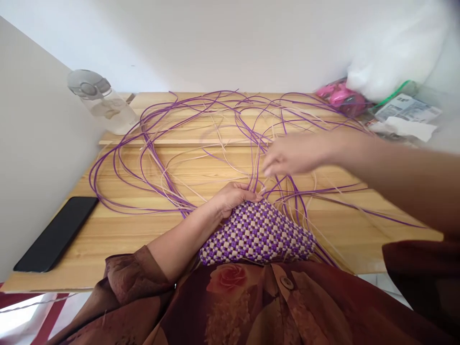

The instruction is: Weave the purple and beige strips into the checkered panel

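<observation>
closest to the camera is the front of my brown shirt [247, 302], with a red rose print and a button. just beyond it, at the near side of the wooden table [118, 244], my woven piece [258, 230] tapers to a point facing away from me, checkered in purple, beige and a darker tone. my left hand [235, 196] is closed on its tip, thumb pressed along the top edge. my right hand [287, 155] hangs above and beyond that tip, blurred, its fingers curled in toward the thumb; i cannot tell whether it has hold of a strand. purple and beige strands [185, 207] fan out from the weave and loop across the table. on the left lie a black phone [55, 235] and, farther back, a clear bottle [108, 108] with a grey lid. at the far right sit a pink object [341, 98] and a white bag [391, 52].
</observation>
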A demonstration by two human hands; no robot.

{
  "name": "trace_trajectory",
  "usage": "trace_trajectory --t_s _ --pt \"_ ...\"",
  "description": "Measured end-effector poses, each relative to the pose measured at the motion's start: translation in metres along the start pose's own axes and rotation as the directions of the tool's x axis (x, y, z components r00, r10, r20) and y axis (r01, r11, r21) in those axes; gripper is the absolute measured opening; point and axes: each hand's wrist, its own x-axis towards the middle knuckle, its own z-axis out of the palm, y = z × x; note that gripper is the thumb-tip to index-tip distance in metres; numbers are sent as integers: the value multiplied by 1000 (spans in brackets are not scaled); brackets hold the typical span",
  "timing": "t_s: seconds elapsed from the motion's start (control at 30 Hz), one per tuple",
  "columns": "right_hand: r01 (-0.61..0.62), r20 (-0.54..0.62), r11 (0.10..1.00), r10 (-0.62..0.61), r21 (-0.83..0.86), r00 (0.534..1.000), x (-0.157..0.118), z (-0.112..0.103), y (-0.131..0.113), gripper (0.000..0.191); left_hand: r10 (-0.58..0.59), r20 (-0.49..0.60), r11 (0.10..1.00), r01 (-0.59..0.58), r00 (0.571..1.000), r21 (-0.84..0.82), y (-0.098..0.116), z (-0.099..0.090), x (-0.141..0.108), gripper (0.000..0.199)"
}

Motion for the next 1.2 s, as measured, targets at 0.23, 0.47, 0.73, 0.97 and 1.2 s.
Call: trace_trajectory --t_s 0.23,0.47,0.73,0.97,1.2 --pt "59 108 998 -63 39 992 3 21 -18 12 59 26 998 -59 998 16 -1 -1 -1 23" --pt "73 115 981 -94 180 989 16 40 -3 18 28 80 1000 -27 996 -8 -3 -3 -3 28" --pt "162 179 967 -198 196 964 32 40 -3 22 80 5 987 -79 997 -140 -3 0 0 32" --pt "36 -233 999 -35 4 972 -18 32 -30 26 -148 -79 981 136 986 -139 -3 1 5 16" --pt "30 -421 998 -54 -63 906 -70 88 -43 20 -163 -131 980 145 978 -133 -3 2 6 17"
